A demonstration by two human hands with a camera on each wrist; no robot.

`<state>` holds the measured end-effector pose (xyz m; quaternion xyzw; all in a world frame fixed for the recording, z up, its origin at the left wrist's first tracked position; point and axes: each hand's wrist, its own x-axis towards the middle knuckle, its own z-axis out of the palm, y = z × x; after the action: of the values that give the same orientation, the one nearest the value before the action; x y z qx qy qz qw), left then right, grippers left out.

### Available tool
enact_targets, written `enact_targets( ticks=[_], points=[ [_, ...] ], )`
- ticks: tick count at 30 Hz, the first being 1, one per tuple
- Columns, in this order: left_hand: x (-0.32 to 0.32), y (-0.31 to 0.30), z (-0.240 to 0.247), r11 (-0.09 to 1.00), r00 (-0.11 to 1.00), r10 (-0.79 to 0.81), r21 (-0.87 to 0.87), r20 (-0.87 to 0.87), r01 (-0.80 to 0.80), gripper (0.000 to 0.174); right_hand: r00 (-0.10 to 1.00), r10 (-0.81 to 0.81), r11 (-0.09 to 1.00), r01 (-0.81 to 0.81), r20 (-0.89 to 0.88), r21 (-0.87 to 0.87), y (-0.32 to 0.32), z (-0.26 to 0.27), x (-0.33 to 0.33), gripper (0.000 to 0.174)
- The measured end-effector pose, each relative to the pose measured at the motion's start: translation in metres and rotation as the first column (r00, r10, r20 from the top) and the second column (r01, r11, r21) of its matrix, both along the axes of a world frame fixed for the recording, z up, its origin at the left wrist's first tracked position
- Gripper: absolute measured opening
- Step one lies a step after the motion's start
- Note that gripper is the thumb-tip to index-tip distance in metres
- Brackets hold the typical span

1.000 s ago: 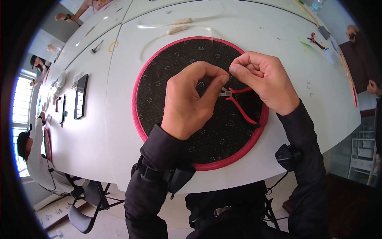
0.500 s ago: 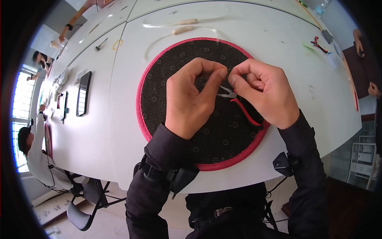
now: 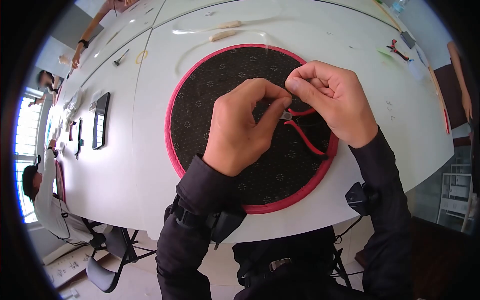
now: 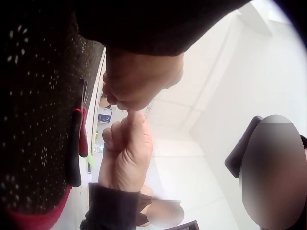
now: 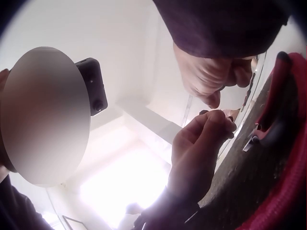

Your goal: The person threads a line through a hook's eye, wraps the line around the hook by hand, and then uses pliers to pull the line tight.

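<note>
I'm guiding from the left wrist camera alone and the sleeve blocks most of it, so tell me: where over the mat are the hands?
Observer: Head view: the left hand and right hand meet fingertip to fingertip, just right of the middle of the round mat.
Operator: Are the pliers' handles spread?
Observer: Yes, the red-handled pliers lie on the mat under the hands, handles apart, pointing to the person's right.
Operator: Anything past the mat?
Observer: Two beige pieces lie on the white table beyond its far rim.
</note>
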<state>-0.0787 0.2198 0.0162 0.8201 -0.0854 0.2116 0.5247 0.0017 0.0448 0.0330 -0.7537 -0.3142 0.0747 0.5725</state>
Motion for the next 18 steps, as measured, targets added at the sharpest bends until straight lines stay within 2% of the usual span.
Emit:
enact_targets(
  ticks=[11,18],
  points=[
    [-0.0014,-0.0005,0.0037,0.982,0.999,-0.007,-0.188,-0.033,0.000,0.007,0.982,0.021,1.000,-0.024,-0.188,-0.011,-0.0019,-0.0007,0.0029,0.022],
    [-0.0014,-0.0002,0.0047,0.961,0.998,0.038,-0.272,-0.041,-0.048,0.007,0.975,0.024,1.000,-0.027,-0.220,-0.007,0.0017,0.0037,-0.0048,0.021]
  ],
)
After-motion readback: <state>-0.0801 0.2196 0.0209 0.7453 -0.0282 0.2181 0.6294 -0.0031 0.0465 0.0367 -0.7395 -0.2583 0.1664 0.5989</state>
